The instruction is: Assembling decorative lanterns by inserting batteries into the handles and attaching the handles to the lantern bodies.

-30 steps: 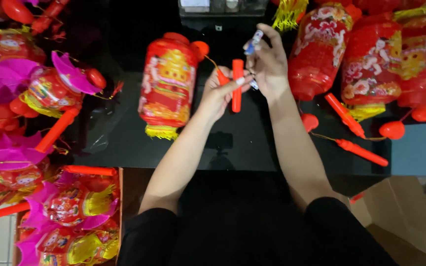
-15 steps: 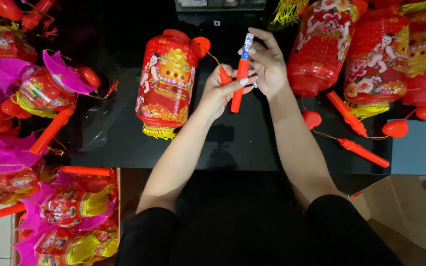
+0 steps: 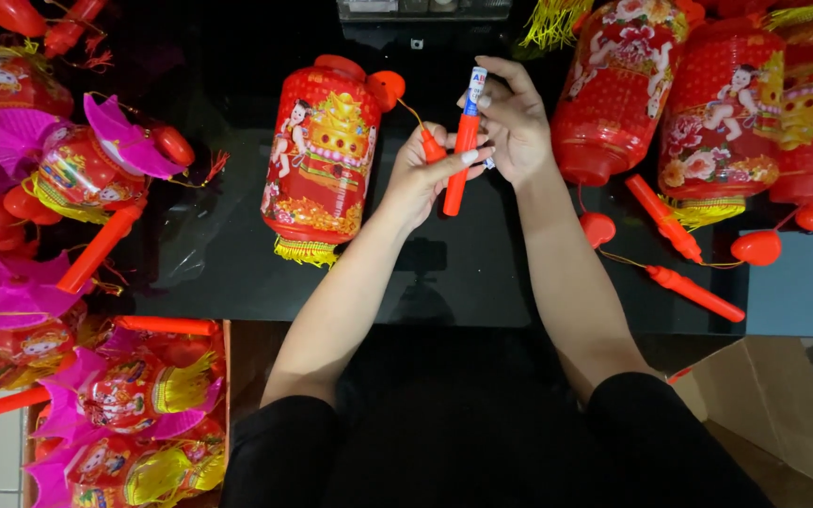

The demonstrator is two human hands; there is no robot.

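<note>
Landmark: the red paper lantern [image 3: 320,155] lying on its side on the black table [image 3: 463,273], yellow fringe toward me.

Far left of the lantern: a heap of pink and red fan-trimmed lanterns [image 3: 58,179], with one orange stick handle [image 3: 98,250] lying slantwise among them. Below and left of the lantern, off the table edge: a box of further pink and yellow lanterns [image 3: 124,414].

At the lantern's top end: an orange cap [image 3: 387,87], from which a thin cord runs right to a short orange piece [image 3: 433,147].

Just right of the lantern: my left hand [image 3: 422,174], grip closed around the orange stick handle [image 3: 457,171], which stands nearly upright; the short orange piece sits against the same fingers.

Right again, touching the handle's upper end: my right hand [image 3: 512,127], grip narrow, fingertips pinching a small white and blue battery [image 3: 475,87] at the top of the handle.

Well right of the lantern: three more red lanterns [image 3: 708,103] lying side by side, two loose orange handles [image 3: 679,254] below them, with round orange caps [image 3: 756,247] on cords nearby.

Lower right, beyond the table edge: a brown cardboard flap [image 3: 764,404].
</note>
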